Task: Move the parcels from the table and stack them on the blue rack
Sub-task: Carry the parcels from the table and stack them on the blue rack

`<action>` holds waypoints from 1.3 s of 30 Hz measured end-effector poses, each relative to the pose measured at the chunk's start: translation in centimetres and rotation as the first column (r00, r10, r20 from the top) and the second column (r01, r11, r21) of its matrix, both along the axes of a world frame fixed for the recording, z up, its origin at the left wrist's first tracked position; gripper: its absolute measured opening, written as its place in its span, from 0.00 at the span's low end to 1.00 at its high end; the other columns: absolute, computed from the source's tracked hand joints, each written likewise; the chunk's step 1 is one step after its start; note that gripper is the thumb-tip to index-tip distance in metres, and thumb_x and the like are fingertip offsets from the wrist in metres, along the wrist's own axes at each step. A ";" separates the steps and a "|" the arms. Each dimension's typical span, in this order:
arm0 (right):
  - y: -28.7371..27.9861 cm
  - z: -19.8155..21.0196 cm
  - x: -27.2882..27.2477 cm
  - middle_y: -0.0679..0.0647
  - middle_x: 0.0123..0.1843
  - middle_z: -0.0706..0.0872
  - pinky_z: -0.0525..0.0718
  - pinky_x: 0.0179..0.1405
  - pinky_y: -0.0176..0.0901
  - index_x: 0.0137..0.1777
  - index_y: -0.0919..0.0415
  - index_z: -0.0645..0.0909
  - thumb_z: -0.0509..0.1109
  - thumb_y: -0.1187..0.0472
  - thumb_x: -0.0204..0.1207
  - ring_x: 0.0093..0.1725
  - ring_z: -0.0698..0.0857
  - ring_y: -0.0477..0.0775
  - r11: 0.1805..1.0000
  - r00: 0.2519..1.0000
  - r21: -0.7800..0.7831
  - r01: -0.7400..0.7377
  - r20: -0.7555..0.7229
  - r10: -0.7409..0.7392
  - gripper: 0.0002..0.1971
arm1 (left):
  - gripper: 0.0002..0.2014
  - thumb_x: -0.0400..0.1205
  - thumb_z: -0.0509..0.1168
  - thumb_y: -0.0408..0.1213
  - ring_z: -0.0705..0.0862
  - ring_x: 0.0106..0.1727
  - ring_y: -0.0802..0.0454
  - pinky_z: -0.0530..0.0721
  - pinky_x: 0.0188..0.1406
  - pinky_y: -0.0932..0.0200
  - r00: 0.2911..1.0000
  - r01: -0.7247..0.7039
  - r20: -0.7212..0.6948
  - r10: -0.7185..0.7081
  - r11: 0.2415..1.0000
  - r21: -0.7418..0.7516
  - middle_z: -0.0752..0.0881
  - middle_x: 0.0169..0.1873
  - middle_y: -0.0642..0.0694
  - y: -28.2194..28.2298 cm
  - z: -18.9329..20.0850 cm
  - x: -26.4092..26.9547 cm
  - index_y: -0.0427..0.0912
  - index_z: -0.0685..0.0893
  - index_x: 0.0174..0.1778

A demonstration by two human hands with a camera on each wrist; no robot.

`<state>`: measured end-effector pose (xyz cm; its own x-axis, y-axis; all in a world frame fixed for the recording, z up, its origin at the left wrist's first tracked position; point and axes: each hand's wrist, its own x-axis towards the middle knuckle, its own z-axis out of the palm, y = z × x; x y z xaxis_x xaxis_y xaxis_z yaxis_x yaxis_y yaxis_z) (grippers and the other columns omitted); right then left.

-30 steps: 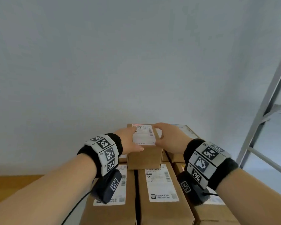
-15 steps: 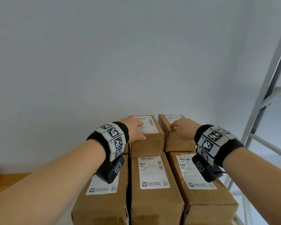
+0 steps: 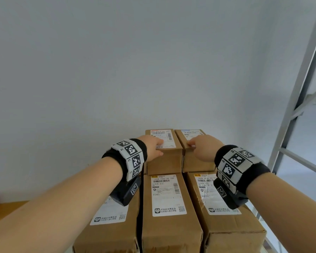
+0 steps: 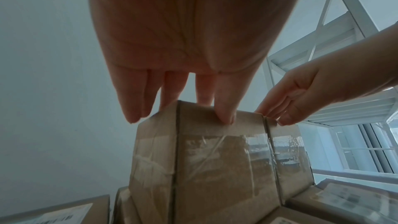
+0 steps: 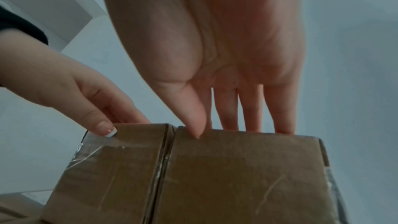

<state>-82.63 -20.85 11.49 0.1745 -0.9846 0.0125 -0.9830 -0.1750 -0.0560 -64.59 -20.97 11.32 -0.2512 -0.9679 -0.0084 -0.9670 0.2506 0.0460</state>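
Observation:
Two small cardboard parcels stand side by side on a layer of long parcels. My left hand point(image 3: 160, 147) rests on the left small parcel point(image 3: 164, 162), fingers straight on its labelled top and thumb against its front face. My right hand point(image 3: 191, 144) lies the same way on the right small parcel point(image 3: 195, 166). In the left wrist view the left hand point(image 4: 178, 101) touches the taped box point(image 4: 215, 168) at its top edge. The right wrist view has the right hand point(image 5: 226, 117) with straight fingers over its box point(image 5: 247, 176), thumb tip on the front.
Three long labelled parcels point(image 3: 169, 227) lie side by side under the small ones. A pale metal rack frame point(image 3: 295, 110) rises at the right. A plain wall stands close behind the stack. A wooden surface point(image 3: 7, 209) shows at the lower left.
My right hand has left the left small parcel and moved onto the right one. The left small parcel now sits further back, beside its neighbour, front faces nearly level.

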 end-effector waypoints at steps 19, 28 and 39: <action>-0.3 -0.9 0.2 0.54 0.68 0.79 0.74 0.49 0.39 0.70 0.51 0.75 0.56 0.68 0.81 0.64 0.79 0.55 0.996 0.997 -0.089 0.006 -0.074 -0.013 0.21 | 0.24 0.85 0.57 0.45 0.70 0.75 0.45 0.72 0.70 0.53 0.996 0.084 0.029 -0.082 0.995 -0.060 0.67 0.78 0.44 -1.0 -0.7 -1.4 0.47 0.65 0.78; -0.3 -1.0 0.5 0.53 0.65 0.80 0.74 0.45 0.38 0.68 0.50 0.76 0.56 0.68 0.81 0.59 0.80 0.54 0.994 0.996 -0.108 0.013 -0.090 -0.023 0.20 | 0.24 0.85 0.57 0.45 0.70 0.75 0.45 0.73 0.70 0.52 0.996 0.089 0.034 -0.086 0.993 -0.081 0.67 0.78 0.44 -1.3 -1.0 -1.4 0.47 0.65 0.78; 0.2 -1.6 0.9 0.54 0.56 0.82 0.84 0.53 0.47 0.54 0.54 0.80 0.59 0.62 0.77 0.52 0.82 0.54 0.995 0.999 -0.100 0.024 0.028 -0.021 0.10 | 0.27 0.83 0.57 0.53 0.76 0.65 0.42 0.78 0.64 0.48 0.993 0.056 0.105 -0.052 0.998 -0.034 0.65 0.72 0.41 -0.4 -1.0 -1.5 0.48 0.65 0.78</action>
